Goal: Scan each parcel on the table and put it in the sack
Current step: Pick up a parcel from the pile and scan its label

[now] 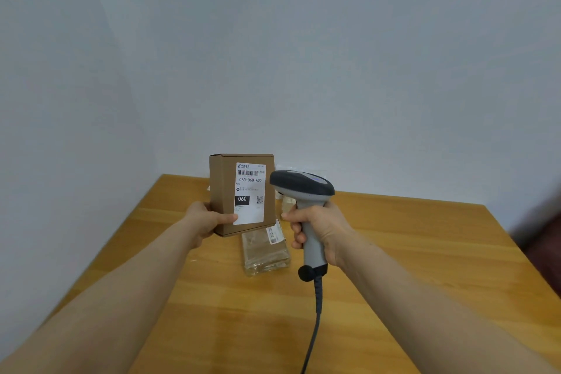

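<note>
My left hand [206,220] holds a brown cardboard parcel [224,191] upright above the table, its white shipping label with a barcode facing me. My right hand [315,229] grips the handle of a grey barcode scanner [302,184], whose dark head sits just right of the parcel's label, pointing left and away from me. A second parcel wrapped in clear tape [264,252] lies flat on the wooden table [409,252] beneath the two hands. No sack is in view.
The scanner's grey cable [314,328] hangs down toward the table's near edge. Pale packages [287,205] lie behind the scanner by the white wall, partly hidden. A dark blurred object [543,240] stands at the table's right edge.
</note>
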Available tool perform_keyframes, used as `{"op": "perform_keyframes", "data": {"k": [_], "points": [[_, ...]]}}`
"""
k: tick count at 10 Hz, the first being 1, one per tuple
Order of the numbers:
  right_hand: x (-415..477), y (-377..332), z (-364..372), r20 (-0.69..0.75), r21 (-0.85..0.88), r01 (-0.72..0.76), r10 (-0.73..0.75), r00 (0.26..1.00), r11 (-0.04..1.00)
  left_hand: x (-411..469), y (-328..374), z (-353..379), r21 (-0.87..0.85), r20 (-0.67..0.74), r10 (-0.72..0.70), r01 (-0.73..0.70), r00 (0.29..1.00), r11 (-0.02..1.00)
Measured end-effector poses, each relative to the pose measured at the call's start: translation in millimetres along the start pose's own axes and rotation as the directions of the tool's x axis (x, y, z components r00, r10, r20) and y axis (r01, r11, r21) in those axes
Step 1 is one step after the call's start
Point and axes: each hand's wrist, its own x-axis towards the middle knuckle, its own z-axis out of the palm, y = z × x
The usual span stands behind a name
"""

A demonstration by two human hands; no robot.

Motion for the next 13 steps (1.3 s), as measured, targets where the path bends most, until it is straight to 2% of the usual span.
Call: {"op": "perform_keyframes", "data": {"k": [2,3,4,5,6,7,8,9,11,12,13], "points": [[5,2,2,-0.023,0.007,-0.024,0.024,0.999,1.0,9,-1,1,0.002,0.044,0.022,-0.022,0.999,1.0],[9,3,1,-0.056,0.097,-0.004,0.01,0.998,0.995,13,-1,2,0.016,0.116,0.01,-0.012,0.993,1.0],[14,5,-17,-0.152,0.214,0.012,0.021,0.988,0.977,14,5,13,-0.002,0.275,-0.008,0.009,0.962,1.0],[14,17,-56,-0.347,0.245,0.013,0.075,0.935,0.969,10,12,43,-0.026,0.475,-0.015,0.03,0.88,0.999],[1,29,-107,-0.474,0.281,0.022,0.118,0.873,0.96,-2,19,93,0.009,0.612,-0.043,0.048,0.79,0.999],[-24,38,-148,-0.522,0.364,0.063,0.147,0.84,0.929,-21,22,148,0.045,0.706,-0.067,0.049,0.705,0.998],[-57,44,-194,-0.545,0.45,0.129,0.157,0.823,0.884,-51,28,208,0.05,0.77,-0.071,0.052,0.634,0.997],[-98,44,-250,-0.615,0.455,0.209,0.136,0.777,0.866,-87,34,276,0.063,0.816,-0.059,0.013,0.575,0.998],[-210,43,-400,-0.785,0.384,0.409,0.059,0.617,0.828,-192,42,447,0.084,0.887,-0.036,-0.083,0.461,0.993],[-259,48,-474,-0.858,0.352,0.497,0.061,0.511,0.793,-248,46,528,0.085,0.903,-0.028,-0.115,0.429,0.99],[-290,43,-536,-0.91,0.3,0.549,0.061,0.411,0.78,-287,59,599,0.06,0.904,-0.019,-0.082,0.428,0.995]]}}
